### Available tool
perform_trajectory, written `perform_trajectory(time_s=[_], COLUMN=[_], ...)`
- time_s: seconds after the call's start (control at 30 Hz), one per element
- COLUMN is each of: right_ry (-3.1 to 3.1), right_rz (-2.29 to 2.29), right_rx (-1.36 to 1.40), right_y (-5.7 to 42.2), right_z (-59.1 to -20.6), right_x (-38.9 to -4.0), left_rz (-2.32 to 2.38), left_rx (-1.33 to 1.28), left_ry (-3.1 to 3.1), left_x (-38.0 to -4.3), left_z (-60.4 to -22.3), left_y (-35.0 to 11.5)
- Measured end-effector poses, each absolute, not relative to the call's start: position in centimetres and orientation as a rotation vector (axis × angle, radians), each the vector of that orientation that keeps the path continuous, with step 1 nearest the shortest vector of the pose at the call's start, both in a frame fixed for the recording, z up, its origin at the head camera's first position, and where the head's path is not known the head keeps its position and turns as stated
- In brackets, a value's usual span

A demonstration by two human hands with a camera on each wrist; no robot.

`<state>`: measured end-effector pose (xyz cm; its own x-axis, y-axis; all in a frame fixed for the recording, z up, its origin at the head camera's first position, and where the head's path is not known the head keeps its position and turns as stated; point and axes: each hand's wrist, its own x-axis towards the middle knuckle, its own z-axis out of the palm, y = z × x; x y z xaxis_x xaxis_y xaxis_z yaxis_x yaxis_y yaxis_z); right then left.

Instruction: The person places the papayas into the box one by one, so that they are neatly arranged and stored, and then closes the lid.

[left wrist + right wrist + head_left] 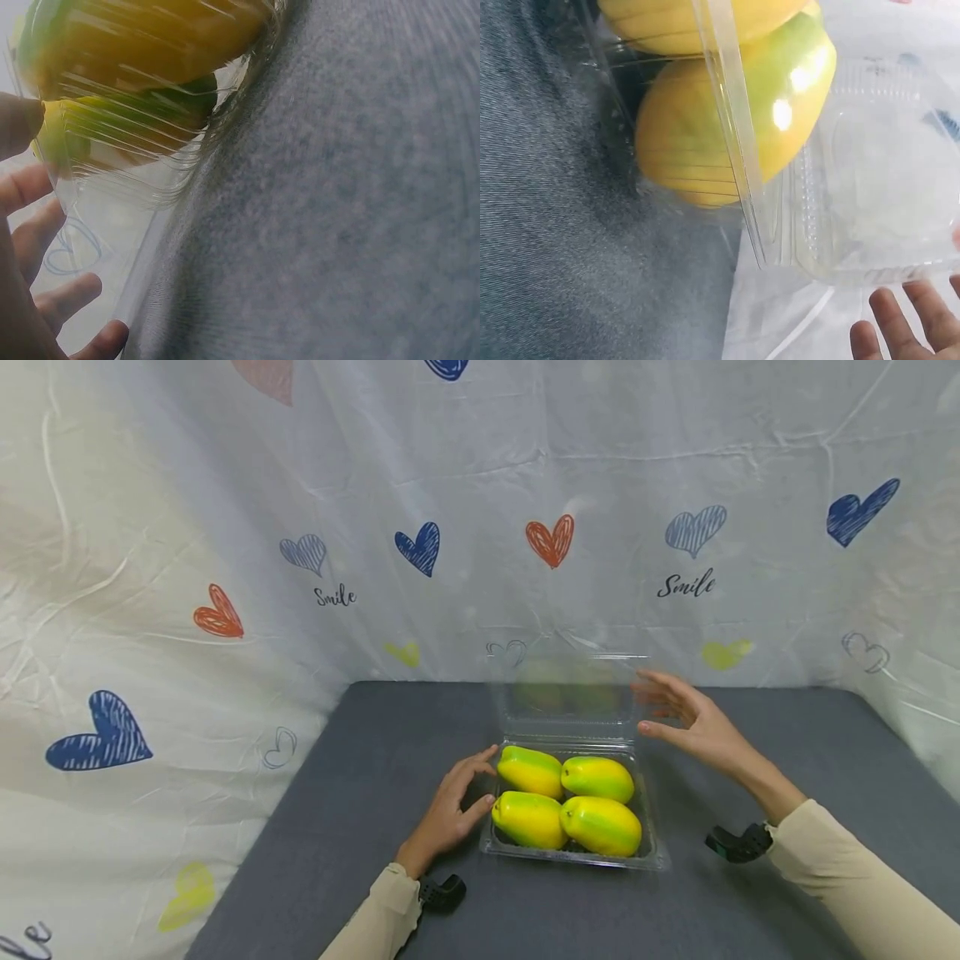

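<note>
Several yellow-green mango-like fruits (pixel 602 826) lie in two rows inside a clear plastic clamshell container (pixel 573 860). Its hinged lid (pixel 567 727) stands raised at the back, with faint reflections of the fruit in it. My left hand (pixel 446 814) is at the container's left side, fingers spread, with the thumb and fingertips right at the rim. In the left wrist view the fingers (pixel 37 232) are spread along the clear wall. My right hand (pixel 693 722) is beside the lid's right edge, fingers extended and apart. The right wrist view shows its fingertips (pixel 885 307) just below the lid's edge.
The container sits on a dark grey table (pixel 375 827). Behind and to the sides hangs a whitish sheet (pixel 480 485) printed with hearts and "Smile". A black wrist strap mount (pixel 442 893) is on the left wrist, another (pixel 738 843) on the right.
</note>
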<state>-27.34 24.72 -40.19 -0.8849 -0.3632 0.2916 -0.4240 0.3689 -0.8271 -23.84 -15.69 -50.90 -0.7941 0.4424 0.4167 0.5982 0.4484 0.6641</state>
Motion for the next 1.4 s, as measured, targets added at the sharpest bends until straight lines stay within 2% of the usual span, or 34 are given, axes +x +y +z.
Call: perform_trajectory(time_s=[0.27, 0.5, 0.63, 0.93, 1.4], right_ry=[-2.455, -2.569, -2.525, -2.446, -2.447], right_rz=[1.592, 1.557, 1.55, 1.563, 1.692], right_rx=[0.933, 0.864, 0.934, 1.08, 1.193], right_y=[25.6, 26.2, 26.0, 25.6, 26.2], right_z=[-40.7, -41.1, -41.5, -43.1, -44.6], right_x=[-25.9, -24.0, -23.4, -22.9, -22.6], left_rz=[-1.255, -1.236, -1.218, -1.174, -1.176], left_rx=[-0.886, -0.87, -0.87, -0.746, -0.807], left_ry=[-2.533, -2.542, -2.533, -2.595, -2.565], left_x=[-23.8, -23.8, -23.9, -23.7, -23.9], left_z=[-51.0, -51.1, -51.2, -51.4, -51.4], left_y=[-15.7, -15.7, -15.6, -15.8, -15.7])
